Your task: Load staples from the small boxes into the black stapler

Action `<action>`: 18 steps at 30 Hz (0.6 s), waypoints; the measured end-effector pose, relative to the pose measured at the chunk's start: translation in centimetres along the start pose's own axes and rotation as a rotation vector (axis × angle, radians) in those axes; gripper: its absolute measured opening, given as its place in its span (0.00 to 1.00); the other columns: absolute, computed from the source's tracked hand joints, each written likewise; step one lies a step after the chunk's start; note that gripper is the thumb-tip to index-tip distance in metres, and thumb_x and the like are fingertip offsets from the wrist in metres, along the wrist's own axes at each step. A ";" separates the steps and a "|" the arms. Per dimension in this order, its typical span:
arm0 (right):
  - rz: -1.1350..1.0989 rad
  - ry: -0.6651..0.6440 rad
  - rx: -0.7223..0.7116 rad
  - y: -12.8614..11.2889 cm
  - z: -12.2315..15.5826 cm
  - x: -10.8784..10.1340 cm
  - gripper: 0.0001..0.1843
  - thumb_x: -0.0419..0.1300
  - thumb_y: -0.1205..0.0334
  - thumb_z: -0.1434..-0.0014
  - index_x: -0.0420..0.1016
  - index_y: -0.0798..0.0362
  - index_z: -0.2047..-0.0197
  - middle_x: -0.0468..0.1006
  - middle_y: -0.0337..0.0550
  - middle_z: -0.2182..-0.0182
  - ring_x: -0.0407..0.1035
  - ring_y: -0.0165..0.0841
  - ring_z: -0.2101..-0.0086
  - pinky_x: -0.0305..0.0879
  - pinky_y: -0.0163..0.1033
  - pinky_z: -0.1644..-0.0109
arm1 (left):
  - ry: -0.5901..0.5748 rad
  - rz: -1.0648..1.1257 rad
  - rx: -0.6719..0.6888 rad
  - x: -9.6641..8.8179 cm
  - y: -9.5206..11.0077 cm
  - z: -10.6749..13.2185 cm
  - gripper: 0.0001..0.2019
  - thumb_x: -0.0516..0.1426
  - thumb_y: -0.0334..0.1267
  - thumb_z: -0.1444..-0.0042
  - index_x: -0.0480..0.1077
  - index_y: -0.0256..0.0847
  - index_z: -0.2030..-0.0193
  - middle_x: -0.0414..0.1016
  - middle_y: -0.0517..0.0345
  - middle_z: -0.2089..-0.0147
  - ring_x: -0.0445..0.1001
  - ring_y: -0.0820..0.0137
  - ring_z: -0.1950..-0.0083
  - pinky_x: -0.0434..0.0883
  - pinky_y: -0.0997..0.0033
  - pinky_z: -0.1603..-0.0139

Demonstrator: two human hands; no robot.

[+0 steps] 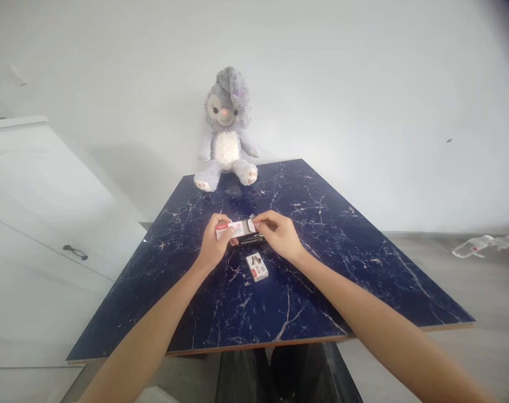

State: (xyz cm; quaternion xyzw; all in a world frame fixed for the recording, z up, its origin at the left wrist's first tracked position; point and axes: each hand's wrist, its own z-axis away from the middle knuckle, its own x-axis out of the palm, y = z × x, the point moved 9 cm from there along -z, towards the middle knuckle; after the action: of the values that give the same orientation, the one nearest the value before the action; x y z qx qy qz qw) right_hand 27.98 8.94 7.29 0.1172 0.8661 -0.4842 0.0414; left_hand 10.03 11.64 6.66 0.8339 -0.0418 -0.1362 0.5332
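My left hand is closed around a small white and red cardboard box, held above the table. The box's right end is open, showing a grey inside and a white end flap. Thumb and fingers of my right hand are pinched together at that flap. A long black object shows just under the box, partly hidden by it and by my hands; its kind is unclear. Nearer to me, a smaller white and red box printed with a dark picture lies on the table.
The dark blue marbled table has its front edge close to my body. A grey plush rabbit sits at its far end against the wall. A white cabinet stands left. Clear plastic items lie on the floor at right.
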 end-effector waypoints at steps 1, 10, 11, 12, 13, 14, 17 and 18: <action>-0.029 -0.023 0.011 0.0 0.0 0.2 0.06 0.59 0.63 0.41 0.78 0.51 0.62 0.81 0.42 0.62 0.75 0.34 0.64 0.72 0.40 0.57 | -0.021 -0.031 0.009 0.3 0.2 0.1 0.13 0.58 0.44 0.41 0.64 0.43 0.53 0.74 0.63 0.73 0.76 0.69 0.75 0.73 0.69 0.71; -0.273 -0.078 0.147 1.4 0.1 1.2 0.17 0.66 0.52 0.46 0.70 0.50 0.57 0.79 0.42 0.64 0.76 0.33 0.65 0.75 0.42 0.57 | -0.062 -0.201 0.057 0.8 0.7 0.6 0.12 0.58 0.43 0.40 0.71 0.43 0.51 0.72 0.64 0.76 0.71 0.71 0.78 0.67 0.71 0.74; -0.301 -0.059 0.171 1.8 -0.1 0.8 0.16 0.67 0.52 0.47 0.70 0.51 0.60 0.79 0.42 0.64 0.76 0.34 0.64 0.74 0.42 0.56 | -0.076 -0.216 0.070 0.8 0.8 0.6 0.10 0.57 0.44 0.40 0.72 0.43 0.56 0.73 0.63 0.75 0.71 0.71 0.78 0.66 0.71 0.74; -0.330 -0.033 0.197 2.2 -0.4 0.4 0.15 0.67 0.52 0.47 0.70 0.51 0.63 0.79 0.42 0.65 0.76 0.34 0.64 0.74 0.43 0.55 | -0.096 -0.241 0.094 0.8 1.1 0.6 0.09 0.57 0.44 0.40 0.73 0.42 0.59 0.74 0.61 0.74 0.71 0.71 0.78 0.66 0.71 0.74; -0.360 -0.001 0.224 2.7 -0.7 -0.3 0.15 0.67 0.52 0.48 0.70 0.51 0.65 0.79 0.42 0.65 0.76 0.35 0.63 0.74 0.44 0.54 | -0.114 -0.278 0.128 1.0 1.4 0.6 0.10 0.56 0.44 0.40 0.74 0.42 0.61 0.75 0.60 0.72 0.71 0.70 0.76 0.66 0.70 0.73; -0.389 0.036 0.252 3.1 -1.0 -1.1 0.15 0.68 0.52 0.49 0.69 0.51 0.67 0.79 0.42 0.65 0.76 0.36 0.62 0.73 0.44 0.53 | -0.133 -0.327 0.165 1.2 1.7 0.7 0.10 0.55 0.44 0.40 0.74 0.42 0.62 0.76 0.59 0.71 0.72 0.69 0.75 0.66 0.69 0.71; -0.429 0.111 0.320 4.4 -1.8 -3.4 0.16 0.71 0.53 0.52 0.70 0.52 0.68 0.79 0.43 0.66 0.76 0.36 0.62 0.72 0.45 0.50 | -0.171 -0.528 0.259 2.3 2.5 1.1 0.07 0.56 0.40 0.42 0.74 0.43 0.62 0.77 0.58 0.68 0.73 0.67 0.70 0.67 0.66 0.66; -0.412 0.114 0.332 4.7 -2.0 -4.1 0.16 0.71 0.53 0.52 0.71 0.52 0.68 0.79 0.43 0.67 0.76 0.36 0.62 0.72 0.44 0.51 | -0.176 -0.594 0.285 2.7 2.7 1.2 0.06 0.56 0.39 0.42 0.74 0.43 0.62 0.76 0.58 0.68 0.72 0.66 0.68 0.67 0.65 0.65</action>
State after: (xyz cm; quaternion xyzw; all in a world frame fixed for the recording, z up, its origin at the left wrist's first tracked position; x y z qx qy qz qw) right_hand 33.17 12.35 5.18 -0.0294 0.7814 -0.6104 -0.1265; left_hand 12.49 8.87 8.10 0.8609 0.1382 -0.3498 0.3427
